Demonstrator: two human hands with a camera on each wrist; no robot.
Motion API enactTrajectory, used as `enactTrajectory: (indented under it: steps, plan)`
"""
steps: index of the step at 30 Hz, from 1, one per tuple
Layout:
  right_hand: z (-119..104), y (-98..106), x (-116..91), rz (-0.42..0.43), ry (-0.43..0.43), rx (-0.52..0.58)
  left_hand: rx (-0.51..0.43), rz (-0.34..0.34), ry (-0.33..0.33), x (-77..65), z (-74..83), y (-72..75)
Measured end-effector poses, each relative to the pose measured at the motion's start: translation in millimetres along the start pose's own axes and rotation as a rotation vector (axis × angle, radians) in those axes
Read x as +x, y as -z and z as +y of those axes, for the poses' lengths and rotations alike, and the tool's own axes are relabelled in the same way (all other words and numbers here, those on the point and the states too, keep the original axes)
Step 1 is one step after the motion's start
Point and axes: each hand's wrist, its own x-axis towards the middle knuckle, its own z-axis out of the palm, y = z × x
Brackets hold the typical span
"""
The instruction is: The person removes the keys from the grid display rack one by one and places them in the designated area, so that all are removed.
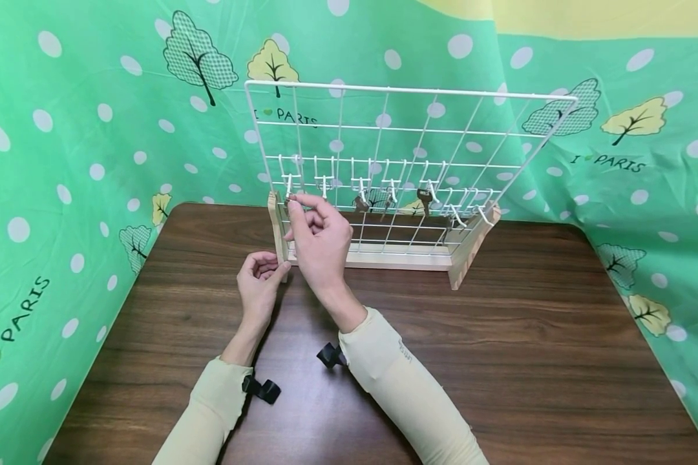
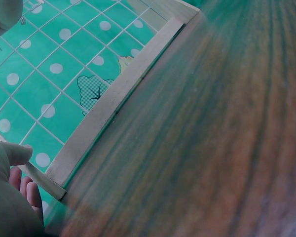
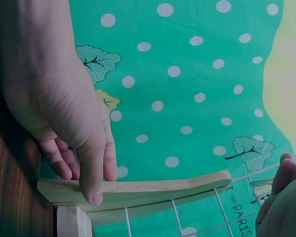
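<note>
A white wire grid rack stands on a wooden base, with white hooks across its middle. My left hand grips the rack's left wooden side piece, thumb on one face and fingers on the other. In front of the leftmost hook, my right hand pinches a small key, mostly hidden by the fingertips. Whether that key touches the hook I cannot tell. Other keys hang from hooks farther right. Only part of my right hand shows in the right wrist view.
The rack stands toward the back of a dark wood-grain table. Behind and beside it hangs a green cloth with white dots and printed trees. Black wrist straps sit at both sleeves.
</note>
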Motion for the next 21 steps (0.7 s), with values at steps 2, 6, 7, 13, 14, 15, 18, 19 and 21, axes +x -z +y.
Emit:
enactTrajectory:
  steps: [2, 6, 7, 13, 14, 15, 18, 19, 21]
  plan:
    - [-1.0, -0.4, -0.2, 0.014, -0.002, 0.006, -0.005, 0.000, -0.004, 0.2, 0.0, 0.0]
    - [-2.9, -1.1, -0.9, 0.027, 0.002, 0.023, -0.012, 0.001, -0.008, 0.8, 0.2, -0.1]
    - [-3.5, -1.1, -1.2, 0.026, 0.004, 0.030, -0.014, 0.000, -0.009, 0.9, 0.3, -0.2]
    - [-7.1, 0.8, -2.7, 0.016, 0.001, 0.047, -0.008, -0.004, -0.010, 0.9, 0.5, -0.9]
    - [-7.4, 1.2, -3.0, 0.014, -0.002, 0.051, -0.006, -0.003, -0.011, 1.0, 0.5, -0.8]
    - [-7.6, 1.6, -3.2, 0.012, -0.003, 0.055, -0.004, -0.002, -0.011, 1.1, 0.5, -0.7]
    - [-7.7, 3.0, -4.4, 0.008, -0.007, 0.060, -0.004, 0.000, -0.010, 0.8, 0.6, -0.2]
    - [-8.1, 3.4, -5.0, 0.007, -0.008, 0.059, -0.004, 0.000, -0.009, 0.8, 0.5, 0.0]
    - [-9.1, 4.6, -6.3, 0.004, -0.006, 0.051, -0.002, 0.001, -0.007, 0.2, 0.0, 0.5]
